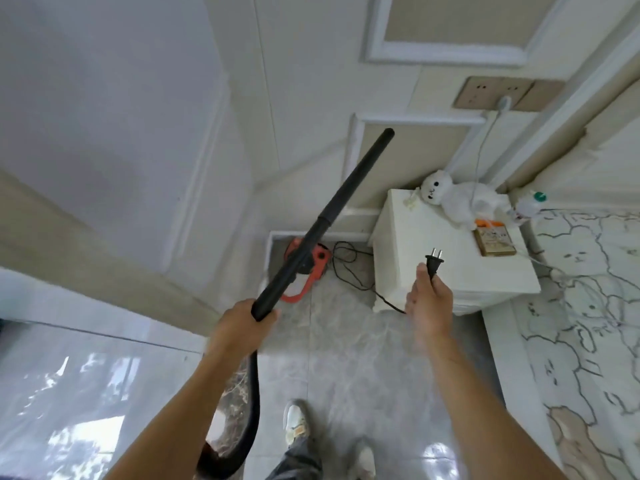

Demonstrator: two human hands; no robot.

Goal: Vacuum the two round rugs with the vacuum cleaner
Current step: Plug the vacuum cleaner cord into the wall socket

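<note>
Rugs: neither round rug is in view, so no vacuuming is possible yet. Left hand (239, 327): its fingers are wrapped fully round the lower end of the black wand (332, 216), which slants up and right, its tip close to the panelled wall (304, 98). Risk: a lean toward the outlet probably drives that tip into the panelling. The black hose (251, 403) drops from the wand past the left forearm toward the shoes (296, 422); a step forward could catch it. The orange vacuum cleaner (313, 268) sits on the tiled floor (363, 358) in the corner, between the wall and the white bedside cabinet (398, 230). Its black cord (349, 268) lies in loose loops beside the cabinet's base; a pull may snag it on that corner or tug the machine over. Right hand (429, 306): thumb and fingers pinch the black plug (434, 261), pins up, over the cabinet's near edge. The wall socket (485, 93) is well above and beyond the cabinet. A white plug (504, 102) occupies one outlet and its cable hangs over the plush toy (457, 199), so a reaching arm could brush the toy or dislodge that cable. Open room: a strip of bare floor runs between the left wall and the cabinet. The bed (588, 289) closes the right side, so the approach is straight ahead only.
</note>
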